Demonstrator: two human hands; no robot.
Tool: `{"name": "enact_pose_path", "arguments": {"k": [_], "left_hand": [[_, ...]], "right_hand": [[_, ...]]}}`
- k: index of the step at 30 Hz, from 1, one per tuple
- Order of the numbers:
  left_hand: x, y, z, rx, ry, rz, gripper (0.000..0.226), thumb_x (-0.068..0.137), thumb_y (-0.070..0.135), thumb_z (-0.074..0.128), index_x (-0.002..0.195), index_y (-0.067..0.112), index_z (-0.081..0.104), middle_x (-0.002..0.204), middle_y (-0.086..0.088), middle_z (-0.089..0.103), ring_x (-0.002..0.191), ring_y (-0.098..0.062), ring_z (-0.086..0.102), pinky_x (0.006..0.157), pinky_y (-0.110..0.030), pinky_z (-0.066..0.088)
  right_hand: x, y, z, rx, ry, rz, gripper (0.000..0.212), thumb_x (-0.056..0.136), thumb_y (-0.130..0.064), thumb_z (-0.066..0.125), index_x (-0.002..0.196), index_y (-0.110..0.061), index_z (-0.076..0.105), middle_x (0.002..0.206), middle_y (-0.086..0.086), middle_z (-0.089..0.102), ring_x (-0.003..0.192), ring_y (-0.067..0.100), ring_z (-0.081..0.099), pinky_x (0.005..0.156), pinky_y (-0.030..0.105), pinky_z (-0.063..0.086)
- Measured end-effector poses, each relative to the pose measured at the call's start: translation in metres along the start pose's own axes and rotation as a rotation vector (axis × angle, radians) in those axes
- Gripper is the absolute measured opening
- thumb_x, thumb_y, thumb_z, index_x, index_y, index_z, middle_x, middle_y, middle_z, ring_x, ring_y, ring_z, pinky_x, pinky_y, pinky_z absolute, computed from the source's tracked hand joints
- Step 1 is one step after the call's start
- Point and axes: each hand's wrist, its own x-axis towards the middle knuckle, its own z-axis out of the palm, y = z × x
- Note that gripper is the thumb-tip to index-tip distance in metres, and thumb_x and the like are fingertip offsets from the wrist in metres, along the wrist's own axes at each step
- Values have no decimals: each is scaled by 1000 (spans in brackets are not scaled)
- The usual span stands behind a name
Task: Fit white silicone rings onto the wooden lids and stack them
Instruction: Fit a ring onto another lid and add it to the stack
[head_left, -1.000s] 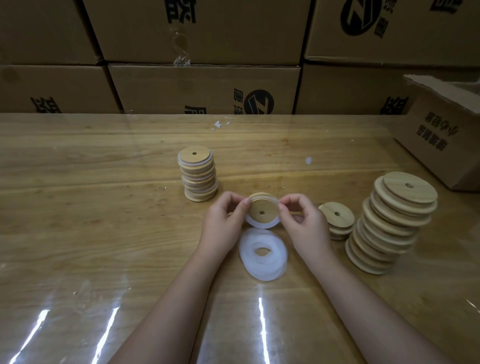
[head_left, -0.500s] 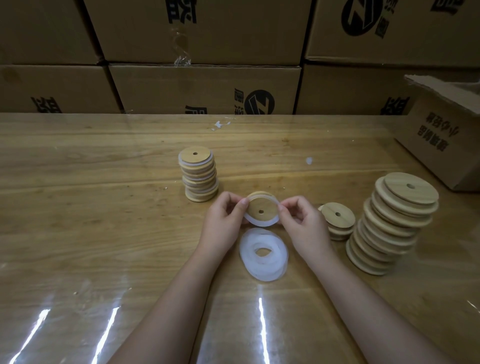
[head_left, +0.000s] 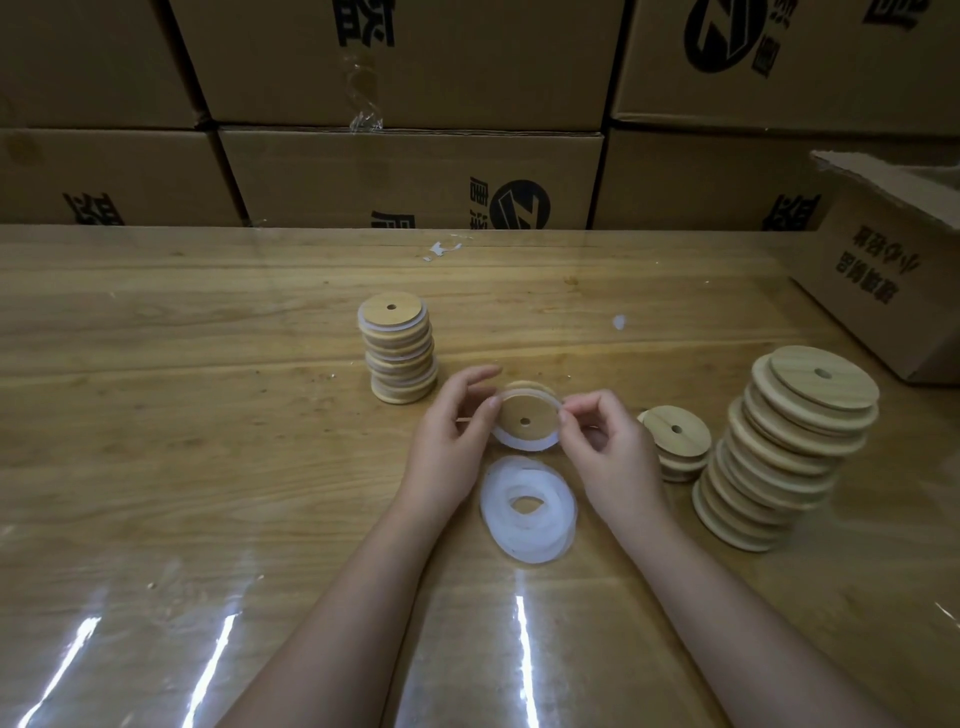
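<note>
seating the ring, one bit of rim at a time

the lid is up off the table, held between both hands just beyond the pile of loose rings. the left hand holds its left edge, thumb and curled fingers at the rim, forefinger reaching over the far side. the right hand pinches the right rim between thumb and forefinger, with the ring under its tips. the white band shows plainly along the lid's near edge. whether it sits home on the far side i cannot tell from here.

to my eye this is the fitting step, nearly done. done well, it wants the left hand steadying the lid while the right walks its pinch round the rim, pressing the silicone in bit by bit. one big stretch could pop it off the opposite side. a look round the whole edge for twists or lifted spots before letting go would be wise.

after that it belongs on the ringed stack, far left, set down centred since that stack looks a bit uneven. the bare lids wait on the right: a short stack and a tall, slumping one.
</note>
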Motion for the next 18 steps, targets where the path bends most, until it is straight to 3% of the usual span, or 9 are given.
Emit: {"name": "enact_pose_path", "arguments": {"k": [7, 13, 18], "left_hand": [[0, -2, 1, 90, 0, 71, 32, 87, 10, 64, 96, 40, 62, 98, 6, 66, 81, 2, 58, 75, -15, 44], [1, -2, -2, -10, 14, -43, 23, 86, 9, 64, 98, 29, 66, 93, 4, 67, 84, -14, 62, 77, -38, 55], [2, 1, -2, -126, 5, -124, 19, 86, 5, 64, 97, 20, 66, 94, -7, 67, 79, -11, 63, 64, -24, 56]], "right_hand": [[1, 1, 0, 37, -39, 44, 19, 88, -11, 61, 82, -29, 58, 84, -11, 67, 77, -1, 63, 70, 12, 49], [4, 4, 0, 28, -62, 80, 18, 88, -14, 61, 81, -30, 59, 82, -12, 66, 77, -5, 62, 69, 9, 47], [4, 5, 0, 13, -66, 90, 14, 88, -15, 62, 81, -28, 59, 81, -12, 66, 76, -5, 62, 68, 9, 47]]}}
